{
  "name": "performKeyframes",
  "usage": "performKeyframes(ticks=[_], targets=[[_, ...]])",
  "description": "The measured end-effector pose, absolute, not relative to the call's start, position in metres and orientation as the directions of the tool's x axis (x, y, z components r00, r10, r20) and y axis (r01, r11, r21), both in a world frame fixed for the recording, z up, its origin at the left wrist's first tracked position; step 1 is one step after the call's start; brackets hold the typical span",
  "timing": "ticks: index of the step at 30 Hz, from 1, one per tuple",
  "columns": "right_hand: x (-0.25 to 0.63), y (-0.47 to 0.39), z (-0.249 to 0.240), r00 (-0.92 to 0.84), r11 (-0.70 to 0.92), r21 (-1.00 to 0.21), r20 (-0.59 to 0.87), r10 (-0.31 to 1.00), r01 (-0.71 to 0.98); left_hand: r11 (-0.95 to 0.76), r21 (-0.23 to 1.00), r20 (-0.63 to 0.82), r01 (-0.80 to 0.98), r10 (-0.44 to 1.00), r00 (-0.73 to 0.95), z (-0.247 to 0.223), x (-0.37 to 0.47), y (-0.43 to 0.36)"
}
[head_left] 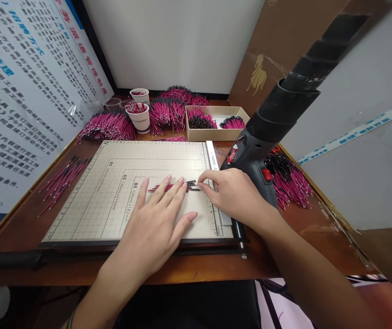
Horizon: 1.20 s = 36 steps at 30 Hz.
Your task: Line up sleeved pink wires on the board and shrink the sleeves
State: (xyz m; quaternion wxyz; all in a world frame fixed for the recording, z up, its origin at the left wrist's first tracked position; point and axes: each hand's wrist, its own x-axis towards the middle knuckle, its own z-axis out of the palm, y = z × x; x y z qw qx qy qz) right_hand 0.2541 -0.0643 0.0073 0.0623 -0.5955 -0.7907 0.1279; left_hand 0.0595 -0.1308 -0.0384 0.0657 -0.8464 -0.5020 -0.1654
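Note:
Several pink wires with black ends (190, 184) lie on the cream gridded board (113, 169), which is a paper trimmer. My left hand (161, 217) is spread flat, its fingertips resting over the pink parts of these wires. At their black ends, on the right, my right hand (233, 194) pinches thumb and forefinger together; a thin pale tip shows at the pinch, and it seems to be the end of one wire. The palm of my left hand hides part of the board.
A black heat gun (260, 132) with a thick hose stands right of the board. Behind are wire heaps (170, 109), a white cup (138, 119) and a shallow box (216, 134). More wires lie left (63, 178) and right (290, 183). The trimmer handle (10, 259) sticks out front left.

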Motion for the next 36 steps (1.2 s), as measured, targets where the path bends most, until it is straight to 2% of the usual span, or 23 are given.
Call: performKeyframes(ticks=[8,14,18,28,36], targets=[[0.258,-0.066,0.015,-0.171,0.160,-0.328,-0.003,0.985,0.931,-0.551,0.069,0.390,0.832,0.783,0.486,-0.038,0.092,-0.127],[0.264,-0.068,0.018,-0.164,0.139,-0.335,-0.047,0.985,0.932,-0.576,0.029,0.425,0.817,0.747,0.512,-0.037,0.110,-0.128],[0.266,-0.068,0.019,-0.157,0.124,-0.317,-0.083,0.984,0.940,-0.526,0.008,0.445,0.851,0.764,0.468,-0.034,0.100,-0.129],[0.267,-0.065,0.021,-0.150,0.119,-0.287,-0.091,0.984,0.950,-0.593,0.009,0.407,0.805,0.738,0.538,-0.037,0.114,-0.130],[0.268,-0.065,0.018,-0.192,0.170,-0.296,-0.050,0.980,0.940,-0.548,0.034,0.316,0.836,0.799,0.511,-0.035,0.090,-0.128]])
